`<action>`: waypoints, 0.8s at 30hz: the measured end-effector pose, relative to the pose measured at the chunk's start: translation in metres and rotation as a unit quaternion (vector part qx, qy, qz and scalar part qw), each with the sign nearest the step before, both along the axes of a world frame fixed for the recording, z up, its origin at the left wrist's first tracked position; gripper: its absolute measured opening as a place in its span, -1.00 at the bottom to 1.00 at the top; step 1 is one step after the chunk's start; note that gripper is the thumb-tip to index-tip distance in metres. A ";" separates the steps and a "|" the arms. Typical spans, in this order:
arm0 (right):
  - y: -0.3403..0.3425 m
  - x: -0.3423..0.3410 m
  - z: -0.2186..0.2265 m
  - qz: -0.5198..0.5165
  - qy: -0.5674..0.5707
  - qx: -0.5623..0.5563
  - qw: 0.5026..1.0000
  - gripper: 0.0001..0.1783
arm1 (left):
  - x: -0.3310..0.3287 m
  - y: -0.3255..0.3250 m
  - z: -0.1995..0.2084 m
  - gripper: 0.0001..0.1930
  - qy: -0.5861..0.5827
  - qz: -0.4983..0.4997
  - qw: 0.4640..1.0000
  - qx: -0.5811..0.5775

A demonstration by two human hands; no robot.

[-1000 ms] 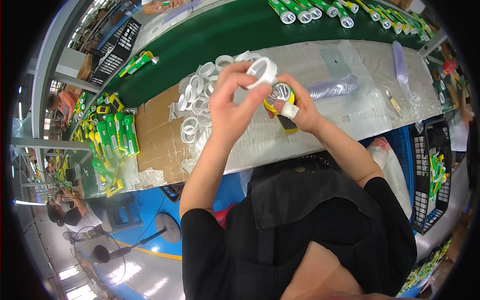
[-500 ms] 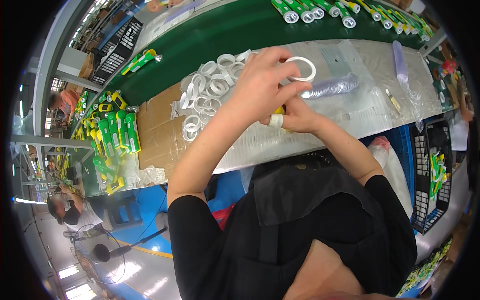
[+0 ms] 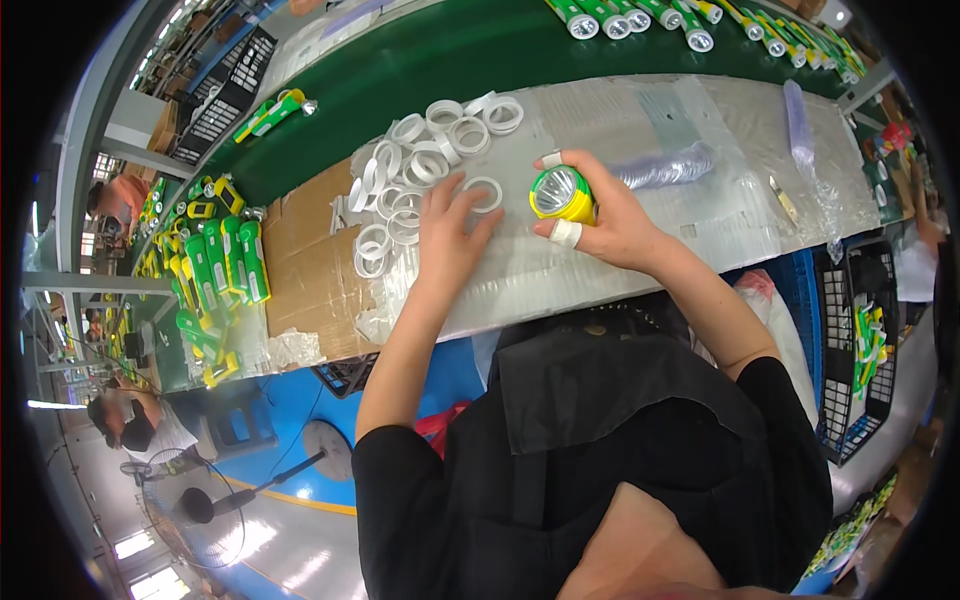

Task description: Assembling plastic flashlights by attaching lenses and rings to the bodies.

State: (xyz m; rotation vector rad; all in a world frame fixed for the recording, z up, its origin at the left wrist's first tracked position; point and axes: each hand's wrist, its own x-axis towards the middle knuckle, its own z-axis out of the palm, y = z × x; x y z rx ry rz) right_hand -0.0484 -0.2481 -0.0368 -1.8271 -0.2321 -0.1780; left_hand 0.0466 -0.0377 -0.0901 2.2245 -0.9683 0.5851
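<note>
My right hand [image 3: 615, 220] grips a green and yellow flashlight [image 3: 575, 207], its round silver reflector [image 3: 556, 190] facing up and toward the left. White wraps cover the tips of its thumb and a finger. Low over the sheet, my left hand [image 3: 452, 235] has a white plastic ring [image 3: 485, 195] between thumb and index finger, the other fingers spread. Just beyond and to the left of that hand lies a loose heap of similar white rings [image 3: 428, 165]. Most of the flashlight's body is hidden in my right palm.
Green and yellow flashlights [image 3: 230, 255] crowd the left, with more along the far side of the green belt [image 3: 400, 70]. A clear plastic roll [image 3: 665, 168] and a small knife [image 3: 783, 200] lie to the right. A black crate [image 3: 862, 350] stands at the lower right.
My left hand has moved left, away from above my right hand, with a ring at its fingers in both frames. The flashlight in my right hand has come into full view.
</note>
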 end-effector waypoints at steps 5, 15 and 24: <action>0.003 0.003 0.003 -0.037 0.049 -0.129 0.990 -0.31 | -0.023 -0.016 0.029 -0.73 0.149 -0.080 0.962 -0.216; 0.004 0.002 -0.002 -0.057 -0.042 -0.307 0.949 -0.29 | -0.037 -0.020 0.029 -0.83 0.219 -0.147 0.943 -0.203; 0.004 -0.004 -0.001 -0.071 -0.012 -0.361 0.930 -0.28 | -0.035 -0.024 0.016 -0.91 0.285 -0.161 0.917 -0.227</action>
